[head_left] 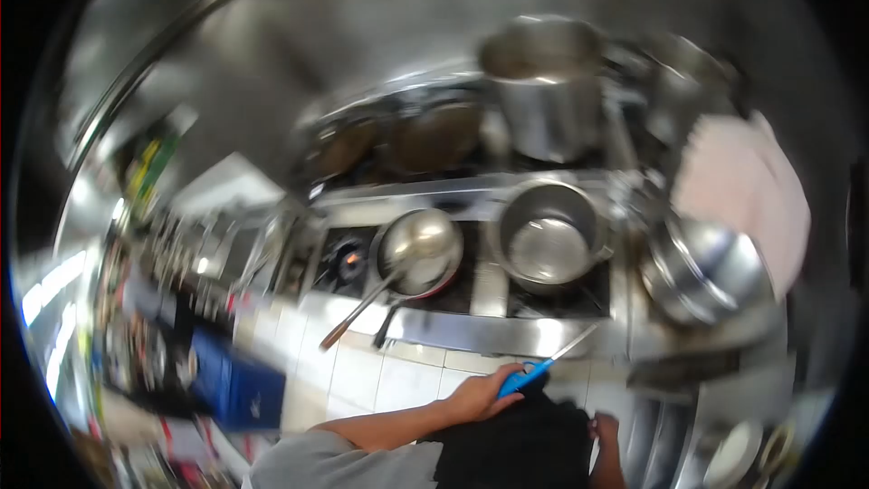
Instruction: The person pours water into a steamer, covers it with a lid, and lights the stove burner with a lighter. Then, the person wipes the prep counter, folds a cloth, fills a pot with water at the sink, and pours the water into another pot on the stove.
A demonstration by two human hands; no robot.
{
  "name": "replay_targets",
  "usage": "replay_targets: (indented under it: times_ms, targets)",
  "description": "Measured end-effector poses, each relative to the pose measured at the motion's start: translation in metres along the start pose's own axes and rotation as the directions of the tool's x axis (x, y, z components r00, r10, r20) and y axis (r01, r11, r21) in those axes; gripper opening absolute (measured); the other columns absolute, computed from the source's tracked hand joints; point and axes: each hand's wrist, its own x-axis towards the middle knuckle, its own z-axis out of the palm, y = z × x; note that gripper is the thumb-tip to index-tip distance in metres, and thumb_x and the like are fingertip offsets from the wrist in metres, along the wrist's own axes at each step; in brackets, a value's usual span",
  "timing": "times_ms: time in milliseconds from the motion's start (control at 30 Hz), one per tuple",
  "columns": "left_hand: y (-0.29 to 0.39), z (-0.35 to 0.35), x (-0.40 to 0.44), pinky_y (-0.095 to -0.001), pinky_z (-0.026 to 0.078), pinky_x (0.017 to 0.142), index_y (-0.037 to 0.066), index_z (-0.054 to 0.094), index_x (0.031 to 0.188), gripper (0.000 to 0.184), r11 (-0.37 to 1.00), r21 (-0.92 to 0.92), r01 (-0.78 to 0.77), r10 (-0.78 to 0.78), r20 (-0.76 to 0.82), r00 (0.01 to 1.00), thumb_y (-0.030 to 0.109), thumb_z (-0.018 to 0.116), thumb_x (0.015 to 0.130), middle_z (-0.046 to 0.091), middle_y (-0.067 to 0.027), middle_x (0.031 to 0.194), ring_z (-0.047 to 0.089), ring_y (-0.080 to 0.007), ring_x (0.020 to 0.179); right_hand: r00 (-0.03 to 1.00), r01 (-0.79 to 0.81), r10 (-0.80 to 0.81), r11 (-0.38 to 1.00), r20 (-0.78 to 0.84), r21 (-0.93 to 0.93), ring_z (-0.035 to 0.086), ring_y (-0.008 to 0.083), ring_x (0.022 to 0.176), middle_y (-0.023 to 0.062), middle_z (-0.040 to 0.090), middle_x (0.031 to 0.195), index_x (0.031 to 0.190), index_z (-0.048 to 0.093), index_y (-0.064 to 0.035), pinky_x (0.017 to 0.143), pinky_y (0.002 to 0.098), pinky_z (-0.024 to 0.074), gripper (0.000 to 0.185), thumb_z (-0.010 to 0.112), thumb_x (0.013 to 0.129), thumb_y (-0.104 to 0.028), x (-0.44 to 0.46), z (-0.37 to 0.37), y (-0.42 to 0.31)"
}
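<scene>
A blue-handled tool (525, 380) with a thin pale metal end is in my left hand (482, 397), its fingers wrapped round the handle in front of my dark apron. My right hand (605, 429) hangs low at the apron's right side, its fingers blurred and partly hidden. Beyond my hands, a pan (460, 254) sits on the stove with a large ladle (362, 308) resting in it. To its right stands an open metal pot (549, 249) whose inside looks bare.
A tall pot (549, 113) and dark pans (436, 138) stand on the rear burners. At the right, a pink cloth (747, 186) lies by tilted metal bowls (706, 276). A burner (350, 259) glows orange at the left. A blue bin (237, 385) stands lower left.
</scene>
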Motion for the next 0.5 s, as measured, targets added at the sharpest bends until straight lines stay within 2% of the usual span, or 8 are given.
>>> replay_targets:
  times_ms: [100, 133, 233, 300, 333, 400, 467, 500]
  targets:
    - [0.019, -0.021, -0.041, -0.0567, 0.053, 0.072, 0.014, 0.035, 0.147, 0.064, 0.985, -0.114, 0.132, -0.158, -0.264, 0.952, 0.039, 0.069, 0.098, 0.07, -0.0274, 0.093, 0.068, -0.052, 0.084, 0.993, -0.104, 0.107, 0.993, 0.057, -0.049, 0.069, 0.0285, 0.063, 0.0159, 0.068, 0.087, 0.106, 0.063, 0.0025, 0.048, 0.0408, 0.0543, 0.027, 0.06, 0.098, -0.023, 0.012, -0.003, -0.014]
    - [0.021, -0.026, -0.051, -0.0566, 0.053, 0.072, 0.014, 0.035, 0.147, 0.065, 0.973, -0.152, 0.174, -0.219, -0.365, 0.905, 0.039, 0.07, 0.098, 0.07, -0.0273, 0.095, 0.068, -0.0518, 0.085, 0.997, -0.021, 0.032, 0.99, 0.073, -0.137, 0.065, 0.0267, 0.053, 0.0177, 0.068, 0.077, 0.097, 0.062, 0.0037, 0.042, 0.0364, 0.051, 0.023, 0.059, 0.096, -0.019, 0.004, 0.004, -0.023]
    - [0.009, -0.061, -0.082, -0.0514, 0.056, 0.074, 0.013, 0.037, 0.145, 0.068, 0.958, -0.232, 0.17, -0.286, -0.703, 0.652, 0.034, 0.076, 0.094, 0.068, -0.0248, 0.098, 0.069, -0.0479, 0.084, 0.912, 0.088, 0.08, 0.92, 0.401, -0.383, 0.069, 0.0231, 0.062, 0.0133, 0.069, 0.084, 0.103, 0.063, 0.0026, 0.046, 0.0364, 0.053, 0.027, 0.058, 0.1, -0.024, 0.028, -0.002, -0.028]
    - [-0.013, -0.118, -0.112, -0.0457, 0.056, 0.072, 0.009, 0.037, 0.143, 0.069, 0.927, -0.186, 0.325, -0.319, -0.848, 0.424, 0.026, 0.08, 0.091, 0.067, -0.0221, 0.104, 0.07, -0.0389, 0.083, 0.958, 0.018, 0.087, 0.932, 0.272, -0.362, 0.071, 0.0268, 0.084, 0.0163, 0.074, 0.103, 0.119, 0.069, -0.004, 0.071, 0.0455, 0.0571, 0.036, 0.07, 0.096, -0.032, 0.03, 0.007, -0.024]
    - [-0.045, -0.149, -0.131, -0.0436, 0.055, 0.072, 0.004, 0.038, 0.141, 0.067, 0.95, -0.191, 0.247, -0.272, -0.895, 0.354, 0.022, 0.079, 0.092, 0.066, -0.0209, 0.109, 0.07, -0.0321, 0.085, 0.976, -0.02, 0.095, 0.937, 0.196, -0.349, 0.073, 0.0287, 0.095, 0.0178, 0.076, 0.112, 0.127, 0.071, -0.0073, 0.083, 0.05, 0.0591, 0.044, 0.076, 0.094, -0.037, 0.024, 0.007, -0.026]
    - [-0.059, -0.231, -0.166, -0.0371, 0.053, 0.07, 0.003, 0.042, 0.135, 0.057, 0.986, 0.014, 0.164, 0.014, -1.0, 0.0, 0.013, 0.078, 0.092, 0.067, -0.0121, 0.099, 0.066, -0.0196, 0.081, 0.98, 0.101, -0.026, 0.917, 0.196, -0.385, 0.071, 0.0221, 0.085, 0.0138, 0.075, 0.102, 0.113, 0.075, -0.0059, 0.072, 0.0422, 0.057, 0.032, 0.073, 0.095, -0.033, 0.002, 0.009, -0.029]
    - [-0.054, -0.311, -0.222, -0.0316, 0.051, 0.068, 0.004, 0.053, 0.128, 0.043, 0.971, -0.044, 0.234, -0.02, -0.994, -0.105, 0.015, 0.077, 0.093, 0.066, -0.0089, 0.093, 0.063, -0.0152, 0.079, 0.909, 0.407, -0.323, 0.825, 0.263, -0.392, 0.06, 0.016, 0.063, 0.0079, 0.069, 0.081, 0.087, 0.073, -0.0057, 0.054, 0.0343, 0.0473, 0.025, 0.069, 0.098, -0.028, -0.028, 0.023, -0.027]
    - [-0.076, -0.351, -0.25, -0.0292, 0.05, 0.067, 0.004, 0.063, 0.124, 0.035, 0.91, -0.029, 0.414, 0.064, -0.976, -0.208, 0.02, 0.075, 0.095, 0.068, -0.0059, 0.091, 0.062, -0.0127, 0.077, 0.91, 0.399, -0.308, 0.832, 0.277, -0.385, 0.059, 0.0159, 0.062, 0.0077, 0.068, 0.08, 0.085, 0.072, -0.0059, 0.053, 0.034, 0.0464, 0.026, 0.068, 0.099, -0.027, -0.035, 0.026, -0.028]
